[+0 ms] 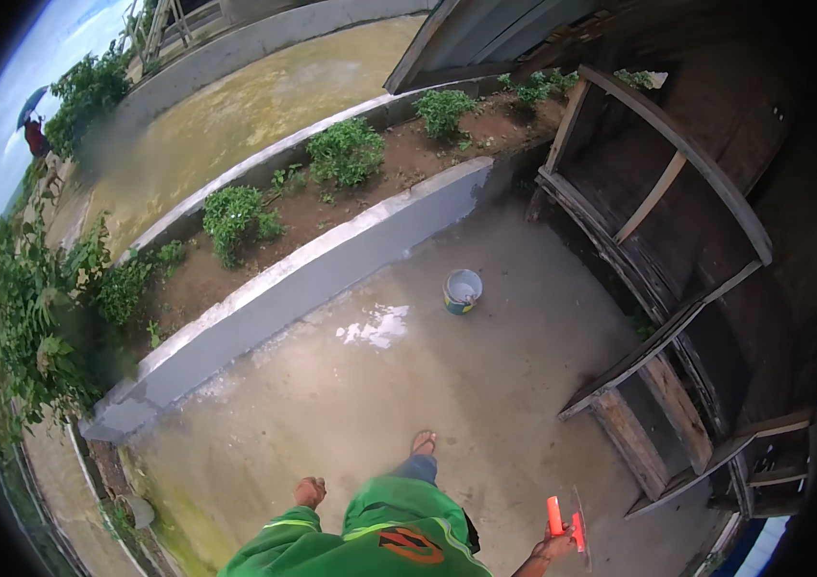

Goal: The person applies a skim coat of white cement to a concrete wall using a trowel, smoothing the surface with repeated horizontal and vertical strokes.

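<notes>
My right hand [551,550], low in the head view, grips a plastering trowel [578,532] by its orange-red handle. The trowel's thin flat blade shows nearly edge-on. On the other side of my body, my left hand [310,491] hangs with its fingers curled in, and nothing shows in it. Ahead of me a bucket [462,291] with pale grey material inside stands on the concrete floor [485,385]. Beyond it runs a low wall [331,260] with a smooth grey face, darker at both ends. Both hands are well away from the bucket and the wall.
A planting bed [293,226] with several green shrubs lies behind the wall. Wooden framing [663,356] lines the right side. Pale wet splashes [375,327] mark the floor left of the bucket. A person with an umbrella [33,125] is far off at the upper left.
</notes>
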`<act>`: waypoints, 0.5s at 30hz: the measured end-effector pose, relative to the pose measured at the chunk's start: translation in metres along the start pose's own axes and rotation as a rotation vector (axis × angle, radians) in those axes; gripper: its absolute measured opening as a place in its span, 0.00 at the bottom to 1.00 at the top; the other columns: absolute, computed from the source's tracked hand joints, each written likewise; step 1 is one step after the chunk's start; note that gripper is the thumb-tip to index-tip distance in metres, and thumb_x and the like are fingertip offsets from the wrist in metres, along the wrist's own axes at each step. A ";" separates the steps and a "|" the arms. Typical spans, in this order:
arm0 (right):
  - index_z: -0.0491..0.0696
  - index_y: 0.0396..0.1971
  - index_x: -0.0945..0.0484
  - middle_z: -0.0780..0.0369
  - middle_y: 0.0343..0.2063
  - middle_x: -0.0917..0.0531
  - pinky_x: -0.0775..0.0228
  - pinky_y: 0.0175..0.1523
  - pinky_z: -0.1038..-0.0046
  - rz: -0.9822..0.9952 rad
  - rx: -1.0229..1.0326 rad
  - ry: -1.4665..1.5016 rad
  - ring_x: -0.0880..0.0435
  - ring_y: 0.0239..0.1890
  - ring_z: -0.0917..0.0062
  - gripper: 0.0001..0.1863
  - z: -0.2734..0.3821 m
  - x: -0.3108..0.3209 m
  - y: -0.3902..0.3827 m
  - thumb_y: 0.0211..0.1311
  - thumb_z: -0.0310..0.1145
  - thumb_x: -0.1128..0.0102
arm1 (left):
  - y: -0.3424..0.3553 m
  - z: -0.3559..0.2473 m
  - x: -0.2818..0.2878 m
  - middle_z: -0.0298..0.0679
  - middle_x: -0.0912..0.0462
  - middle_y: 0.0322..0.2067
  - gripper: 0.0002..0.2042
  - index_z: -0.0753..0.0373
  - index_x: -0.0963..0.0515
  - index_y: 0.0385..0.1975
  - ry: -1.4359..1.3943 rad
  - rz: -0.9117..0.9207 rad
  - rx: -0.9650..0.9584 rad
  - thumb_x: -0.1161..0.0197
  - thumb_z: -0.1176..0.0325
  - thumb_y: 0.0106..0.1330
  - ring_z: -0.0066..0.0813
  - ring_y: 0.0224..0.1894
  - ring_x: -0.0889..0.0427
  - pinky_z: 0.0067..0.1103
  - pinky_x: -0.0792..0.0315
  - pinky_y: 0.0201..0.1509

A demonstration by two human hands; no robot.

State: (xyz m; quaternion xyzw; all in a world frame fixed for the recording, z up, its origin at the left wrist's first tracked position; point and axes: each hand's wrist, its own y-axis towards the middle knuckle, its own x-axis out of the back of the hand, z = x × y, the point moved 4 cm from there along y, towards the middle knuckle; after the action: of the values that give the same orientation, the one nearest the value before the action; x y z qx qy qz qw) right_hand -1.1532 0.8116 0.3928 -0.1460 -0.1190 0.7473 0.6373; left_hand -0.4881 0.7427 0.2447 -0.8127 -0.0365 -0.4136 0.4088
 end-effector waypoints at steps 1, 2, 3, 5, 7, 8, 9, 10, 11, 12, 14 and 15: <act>0.49 0.37 0.39 0.63 0.33 0.25 0.21 0.39 0.60 -0.055 0.091 -0.067 0.23 0.37 0.71 0.12 0.032 0.029 0.053 0.69 0.40 0.49 | -0.004 -0.121 -0.060 0.54 0.18 0.32 0.19 0.63 0.20 0.33 -0.172 0.029 -0.106 0.45 0.51 0.61 0.55 0.37 0.18 0.39 0.24 0.41; 0.49 0.38 0.39 0.63 0.33 0.25 0.21 0.39 0.59 0.007 -0.051 -0.096 0.23 0.37 0.71 0.12 0.003 0.002 0.044 0.69 0.40 0.49 | 0.023 -0.114 -0.026 0.53 0.18 0.36 0.19 0.63 0.20 0.36 -0.181 -0.151 -0.123 0.45 0.51 0.62 0.54 0.42 0.20 0.38 0.26 0.46; 0.48 0.38 0.39 0.63 0.33 0.25 0.21 0.39 0.59 0.075 -0.211 -0.145 0.23 0.37 0.71 0.12 -0.026 -0.015 0.022 0.69 0.40 0.49 | 0.043 -0.108 0.031 0.52 0.19 0.42 0.19 0.63 0.20 0.38 -0.193 -0.267 -0.319 0.44 0.52 0.63 0.53 0.46 0.22 0.37 0.28 0.50; 0.48 0.38 0.38 0.63 0.34 0.25 0.21 0.39 0.58 0.127 -0.268 -0.286 0.23 0.37 0.71 0.12 -0.021 -0.013 0.050 0.69 0.40 0.49 | 0.035 -0.203 0.026 0.37 0.18 0.29 0.04 0.67 0.25 0.31 -0.431 -0.314 -0.561 0.46 0.75 0.64 0.22 0.35 0.21 0.20 0.27 0.44; 0.48 0.39 0.38 0.63 0.34 0.25 0.21 0.39 0.58 0.119 -0.177 -0.357 0.23 0.37 0.71 0.12 0.011 -0.019 0.130 0.69 0.39 0.49 | -0.018 -0.377 0.003 0.39 0.16 0.32 0.07 0.63 0.24 0.34 -0.390 -0.277 -0.592 0.48 0.70 0.70 0.28 0.38 0.18 0.25 0.26 0.44; 0.48 0.39 0.38 0.63 0.34 0.25 0.21 0.39 0.58 0.163 -0.193 -0.386 0.23 0.37 0.71 0.12 0.012 -0.031 0.148 0.69 0.39 0.49 | -0.046 -0.412 0.023 0.40 0.16 0.32 0.08 0.63 0.24 0.34 -0.397 -0.299 -0.562 0.48 0.68 0.70 0.29 0.38 0.17 0.25 0.26 0.45; 0.48 0.40 0.38 0.62 0.34 0.25 0.21 0.40 0.57 0.221 -0.222 -0.419 0.23 0.37 0.71 0.12 0.010 -0.044 0.162 0.69 0.39 0.49 | -0.071 -0.422 0.039 0.41 0.16 0.31 0.09 0.63 0.24 0.34 -0.395 -0.331 -0.523 0.48 0.66 0.71 0.31 0.38 0.17 0.26 0.26 0.45; 0.48 0.40 0.38 0.62 0.34 0.25 0.21 0.40 0.57 0.286 -0.244 -0.446 0.22 0.37 0.71 0.12 0.007 -0.057 0.175 0.69 0.39 0.49 | -0.093 -0.411 0.043 0.41 0.16 0.31 0.09 0.63 0.24 0.34 -0.405 -0.379 -0.467 0.48 0.66 0.71 0.31 0.38 0.17 0.26 0.26 0.45; 0.48 0.40 0.38 0.62 0.34 0.25 0.21 0.40 0.57 0.351 -0.256 -0.475 0.22 0.37 0.71 0.12 0.006 -0.071 0.192 0.69 0.39 0.49 | -0.114 -0.402 0.044 0.41 0.16 0.30 0.11 0.63 0.24 0.32 -0.488 -0.500 -0.463 0.49 0.63 0.72 0.30 0.36 0.18 0.26 0.26 0.44; 0.48 0.41 0.38 0.62 0.34 0.25 0.21 0.40 0.56 0.401 -0.258 -0.504 0.22 0.37 0.70 0.12 0.010 -0.084 0.212 0.69 0.39 0.49 | -0.135 -0.393 0.038 0.40 0.17 0.28 0.14 0.63 0.24 0.30 -0.570 -0.619 -0.463 0.51 0.61 0.73 0.30 0.34 0.18 0.26 0.26 0.43; 0.48 0.41 0.38 0.62 0.34 0.25 0.21 0.40 0.56 0.508 -0.277 -0.562 0.22 0.37 0.70 0.12 0.014 -0.107 0.233 0.69 0.39 0.49 | -0.168 -0.302 -0.022 0.40 0.18 0.24 0.18 0.64 0.25 0.27 -0.817 -0.772 -0.237 0.53 0.58 0.74 0.28 0.29 0.20 0.25 0.27 0.39; 0.48 0.42 0.38 0.62 0.34 0.25 0.21 0.40 0.55 0.569 -0.287 -0.594 0.22 0.37 0.70 0.12 0.018 -0.120 0.244 0.69 0.39 0.49 | -0.193 -0.238 -0.073 0.44 0.18 0.26 0.14 0.64 0.24 0.34 -0.696 -0.845 -0.111 0.52 0.60 0.73 0.37 0.32 0.20 0.30 0.27 0.41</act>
State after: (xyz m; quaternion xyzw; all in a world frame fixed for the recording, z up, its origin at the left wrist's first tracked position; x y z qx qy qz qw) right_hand -1.3659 0.6545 0.3285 -0.0388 -0.3551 0.8784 0.3174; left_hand -0.7656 0.7256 0.3924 -0.8366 -0.4705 -0.2499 0.1275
